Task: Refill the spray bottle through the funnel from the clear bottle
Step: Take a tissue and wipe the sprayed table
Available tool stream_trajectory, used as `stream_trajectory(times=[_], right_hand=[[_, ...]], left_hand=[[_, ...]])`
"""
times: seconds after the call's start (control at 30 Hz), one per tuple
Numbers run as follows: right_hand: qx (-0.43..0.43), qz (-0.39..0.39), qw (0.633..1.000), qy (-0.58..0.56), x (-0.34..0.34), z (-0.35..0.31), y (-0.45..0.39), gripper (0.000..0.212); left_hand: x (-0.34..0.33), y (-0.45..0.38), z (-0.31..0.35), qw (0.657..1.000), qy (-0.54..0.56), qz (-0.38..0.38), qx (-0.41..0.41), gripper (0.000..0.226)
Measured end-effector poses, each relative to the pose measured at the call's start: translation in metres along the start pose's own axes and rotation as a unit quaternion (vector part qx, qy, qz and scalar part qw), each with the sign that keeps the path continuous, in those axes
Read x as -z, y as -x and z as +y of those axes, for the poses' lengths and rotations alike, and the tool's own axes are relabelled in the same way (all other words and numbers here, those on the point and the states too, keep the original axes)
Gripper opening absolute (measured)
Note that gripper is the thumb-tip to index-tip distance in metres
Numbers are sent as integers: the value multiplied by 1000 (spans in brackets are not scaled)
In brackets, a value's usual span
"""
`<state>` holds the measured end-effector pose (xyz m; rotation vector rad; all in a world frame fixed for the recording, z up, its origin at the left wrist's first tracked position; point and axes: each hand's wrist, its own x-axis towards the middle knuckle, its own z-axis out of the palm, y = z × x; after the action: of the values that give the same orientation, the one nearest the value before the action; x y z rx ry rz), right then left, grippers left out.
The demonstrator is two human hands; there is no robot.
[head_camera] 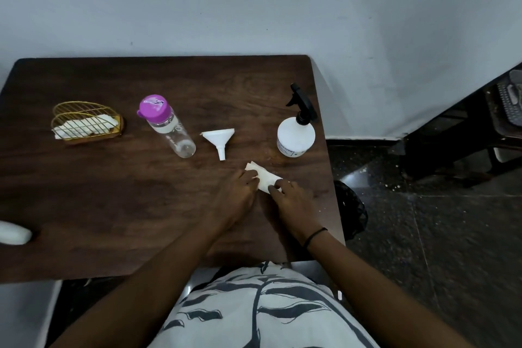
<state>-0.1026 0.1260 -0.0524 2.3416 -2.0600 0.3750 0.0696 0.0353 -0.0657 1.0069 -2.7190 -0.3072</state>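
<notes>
On the counter (113, 192), both hands, left hand (236, 195) and right hand (292, 203), pinch a folded tissue (264, 179) with curled fingers (278, 184), near funnel (219, 140).

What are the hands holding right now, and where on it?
Both hands grip a folded white tissue: left hand at its left edge, right hand at its near-right end.

Your left hand (240, 192) and right hand (291, 200) meet near the table's right side, forearms converging from below. Fingers of both hands are curled, pinching a folded tissue (264, 178). A dark band circles your right wrist.
</notes>
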Motion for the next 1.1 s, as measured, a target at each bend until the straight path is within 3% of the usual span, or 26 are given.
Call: stream_trajectory(times=[0.13,0.4,0.7,0.87,1.0,1.1], right_hand=[[39,-24,998,33,-17,1,-11,26],[-104,-51,992,53,-10,4,-56,30],[-2,-39,997,60,-26,-38,-30,31],[-31,-12,998,52,-16,-22,-59,33],[-116,-101,988,-11,-18,-22,-77,32],[-88,-119,989,12,-25,-35,-67,35]], left_hand=[[0,-5,8,997,-37,-60,25,42],[11,-57,-7,996,-25,-81,31,45],[13,3,-19,997,-55,-51,29,44],[14,-20,-17,997,-34,-52,48,48],[23,-33,-19,996,-22,-78,41,54],[24,-22,-24,995,-12,-81,53,55]])
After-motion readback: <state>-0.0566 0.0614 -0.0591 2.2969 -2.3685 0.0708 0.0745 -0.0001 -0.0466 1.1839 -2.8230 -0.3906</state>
